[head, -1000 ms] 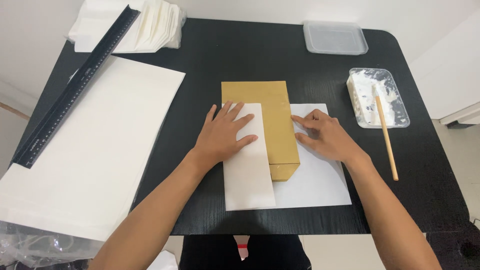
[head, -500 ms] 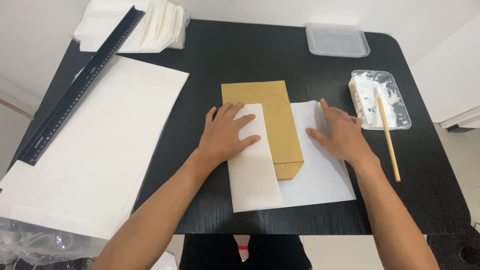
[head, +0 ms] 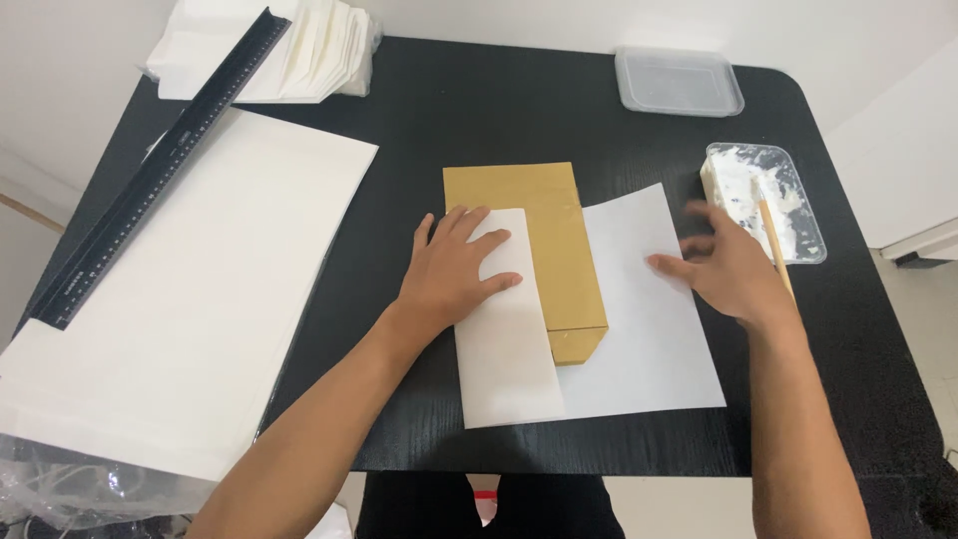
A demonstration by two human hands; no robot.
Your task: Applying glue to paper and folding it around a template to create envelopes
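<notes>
Partly hidden under the folded white paper sheet [head: 639,329], the tan rectangular paper envelope [head: 544,230] lies mid-table, long axis twelve-to-six, while the spread left hand [head: 454,274] presses the fold and the blurred, open right hand [head: 723,269] hovers at three o'clock.

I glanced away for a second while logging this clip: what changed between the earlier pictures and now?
The right hand came off the brown template and slid right across the white sheet, ending at its right edge, near the glue tray and wooden stick. It holds nothing. The left hand stayed flat on the folded flap; ruler and lid unchanged.
</notes>
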